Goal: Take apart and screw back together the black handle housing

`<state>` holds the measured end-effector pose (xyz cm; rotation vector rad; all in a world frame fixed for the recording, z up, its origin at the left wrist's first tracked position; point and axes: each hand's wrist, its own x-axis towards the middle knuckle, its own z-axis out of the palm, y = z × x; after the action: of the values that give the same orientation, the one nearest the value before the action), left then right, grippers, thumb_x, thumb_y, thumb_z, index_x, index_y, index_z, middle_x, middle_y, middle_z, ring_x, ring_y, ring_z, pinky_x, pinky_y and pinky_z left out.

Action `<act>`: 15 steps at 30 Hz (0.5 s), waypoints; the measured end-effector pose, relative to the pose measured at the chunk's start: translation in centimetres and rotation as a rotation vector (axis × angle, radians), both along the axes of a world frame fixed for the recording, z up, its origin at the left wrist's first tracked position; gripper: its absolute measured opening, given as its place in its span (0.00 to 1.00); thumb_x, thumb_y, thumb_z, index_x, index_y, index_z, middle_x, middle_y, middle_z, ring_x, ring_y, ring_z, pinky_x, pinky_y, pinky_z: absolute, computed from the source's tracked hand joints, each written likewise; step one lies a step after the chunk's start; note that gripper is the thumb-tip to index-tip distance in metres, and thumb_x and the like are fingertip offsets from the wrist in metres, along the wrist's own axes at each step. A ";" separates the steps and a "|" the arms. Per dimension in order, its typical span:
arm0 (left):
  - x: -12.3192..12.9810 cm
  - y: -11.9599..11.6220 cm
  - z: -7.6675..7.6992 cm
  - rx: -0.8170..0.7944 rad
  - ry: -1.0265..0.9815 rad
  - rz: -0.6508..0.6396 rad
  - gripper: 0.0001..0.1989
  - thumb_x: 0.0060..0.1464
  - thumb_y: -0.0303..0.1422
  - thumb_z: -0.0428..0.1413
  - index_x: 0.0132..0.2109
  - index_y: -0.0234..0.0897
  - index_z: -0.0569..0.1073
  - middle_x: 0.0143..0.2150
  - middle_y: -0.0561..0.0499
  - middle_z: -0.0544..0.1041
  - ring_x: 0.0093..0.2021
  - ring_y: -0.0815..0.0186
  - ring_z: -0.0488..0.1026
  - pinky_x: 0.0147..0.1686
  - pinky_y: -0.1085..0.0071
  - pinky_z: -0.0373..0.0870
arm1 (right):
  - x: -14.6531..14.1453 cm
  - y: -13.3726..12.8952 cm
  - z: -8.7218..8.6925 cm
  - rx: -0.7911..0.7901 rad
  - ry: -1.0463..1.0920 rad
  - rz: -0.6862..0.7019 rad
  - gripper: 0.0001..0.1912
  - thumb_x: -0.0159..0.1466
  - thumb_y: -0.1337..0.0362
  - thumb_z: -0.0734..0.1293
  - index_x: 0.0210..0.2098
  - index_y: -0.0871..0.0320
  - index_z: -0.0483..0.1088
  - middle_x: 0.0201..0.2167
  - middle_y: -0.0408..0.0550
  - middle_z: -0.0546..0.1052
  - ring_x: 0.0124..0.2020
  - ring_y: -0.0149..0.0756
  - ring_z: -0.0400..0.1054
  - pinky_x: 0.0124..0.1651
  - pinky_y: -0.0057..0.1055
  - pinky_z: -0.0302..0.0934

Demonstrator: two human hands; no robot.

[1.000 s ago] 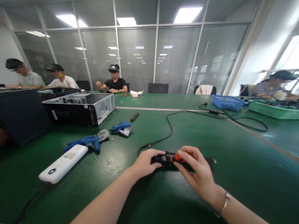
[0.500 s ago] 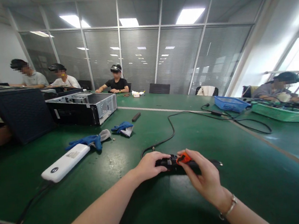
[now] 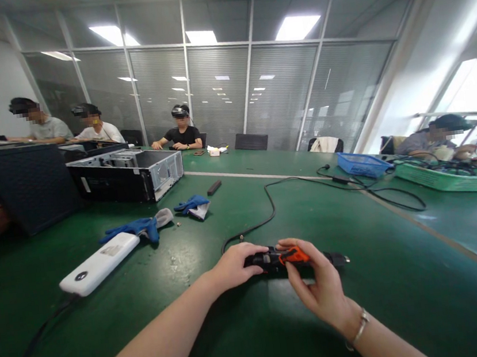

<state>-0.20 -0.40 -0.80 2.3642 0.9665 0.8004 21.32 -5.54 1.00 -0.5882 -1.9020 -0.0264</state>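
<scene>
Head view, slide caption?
Left hand holds a black device on a green table; right hand grips an orange-and-black piece.

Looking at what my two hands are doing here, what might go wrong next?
The right hand pinches an orange part close to the left fingers, so a slip might nip them; both hands are bare, and the blue gloves lie aside. The black cable curves close behind the left hand and could snag if the black tool moves.
</scene>
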 end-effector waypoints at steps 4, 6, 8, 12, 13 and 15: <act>0.0 0.0 0.0 -0.002 0.012 -0.005 0.26 0.51 0.32 0.63 0.57 0.41 0.71 0.53 0.47 0.76 0.53 0.58 0.72 0.55 0.64 0.64 | 0.1 0.1 0.0 0.031 0.010 -0.064 0.28 0.60 0.74 0.67 0.56 0.50 0.59 0.42 0.50 0.72 0.43 0.39 0.72 0.42 0.38 0.71; 0.0 0.1 0.0 -0.004 0.018 -0.007 0.26 0.51 0.32 0.63 0.57 0.42 0.71 0.53 0.47 0.75 0.53 0.57 0.71 0.56 0.63 0.64 | 0.3 0.1 -0.2 0.011 0.010 -0.100 0.27 0.61 0.74 0.66 0.57 0.51 0.60 0.42 0.50 0.74 0.42 0.39 0.73 0.42 0.39 0.71; 0.0 0.1 0.0 -0.003 0.009 -0.008 0.25 0.51 0.32 0.62 0.57 0.42 0.71 0.53 0.47 0.76 0.53 0.57 0.71 0.56 0.63 0.64 | 0.3 0.0 -0.3 -0.010 0.009 -0.083 0.29 0.62 0.75 0.64 0.60 0.52 0.56 0.45 0.53 0.74 0.44 0.40 0.73 0.46 0.41 0.71; 0.1 -0.1 0.1 -0.007 -0.006 -0.014 0.25 0.51 0.31 0.62 0.56 0.41 0.71 0.52 0.47 0.76 0.52 0.58 0.72 0.55 0.64 0.65 | 0.2 -0.2 0.0 -0.010 -0.040 0.009 0.33 0.61 0.75 0.64 0.62 0.51 0.53 0.51 0.55 0.71 0.50 0.43 0.71 0.49 0.46 0.70; 0.1 -0.1 0.2 -0.007 -0.006 -0.012 0.25 0.51 0.31 0.62 0.56 0.41 0.71 0.52 0.47 0.76 0.52 0.58 0.72 0.55 0.65 0.65 | 0.2 -0.2 0.0 0.013 -0.046 0.005 0.33 0.61 0.75 0.65 0.62 0.49 0.53 0.50 0.55 0.71 0.49 0.43 0.71 0.48 0.46 0.70; 0.0 -0.1 0.2 -0.007 -0.002 -0.007 0.25 0.50 0.31 0.63 0.57 0.41 0.71 0.52 0.47 0.76 0.52 0.58 0.72 0.55 0.64 0.65 | 0.2 -0.1 0.1 0.062 -0.037 -0.040 0.32 0.60 0.75 0.67 0.60 0.48 0.56 0.47 0.53 0.71 0.45 0.41 0.72 0.44 0.42 0.72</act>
<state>-0.16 -0.55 -0.59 2.3592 0.9582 0.7960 21.50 -5.65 1.11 -0.5878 -1.9176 -0.1221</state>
